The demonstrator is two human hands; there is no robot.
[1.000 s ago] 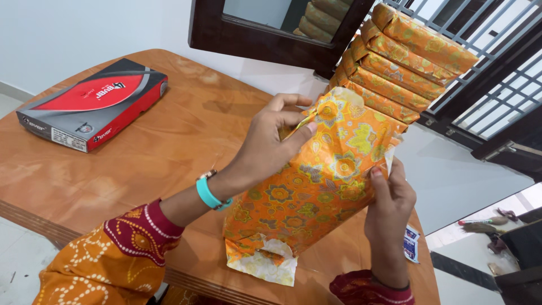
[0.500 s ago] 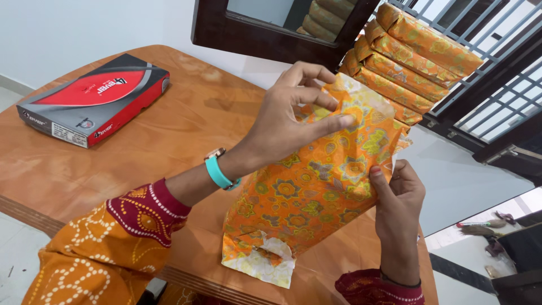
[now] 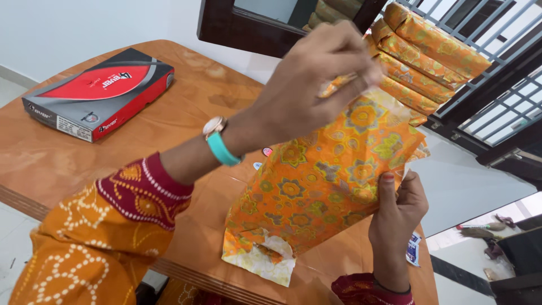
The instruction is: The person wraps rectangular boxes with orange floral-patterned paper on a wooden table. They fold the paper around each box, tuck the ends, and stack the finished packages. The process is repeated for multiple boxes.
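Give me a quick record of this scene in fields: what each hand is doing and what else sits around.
left hand: raised, pinching the top flap of the wrapped parcel
right hand: gripping the parcel's right edge
parcel: orange floral paper, tilted, bottom end on the wooden table
behind: stack of wrapped parcels
far left: red and grey box

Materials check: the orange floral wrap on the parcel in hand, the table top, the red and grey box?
Orange floral wrap: thin glossy paper, going by its sharp creases, sheen and white underside at the torn lower flap. Table top: looks like polished wood or laminate, with orange grain and soft reflections; layered edge hints at ply. Red and grey box: probably printed cardboard, crisp edges, semi-gloss.
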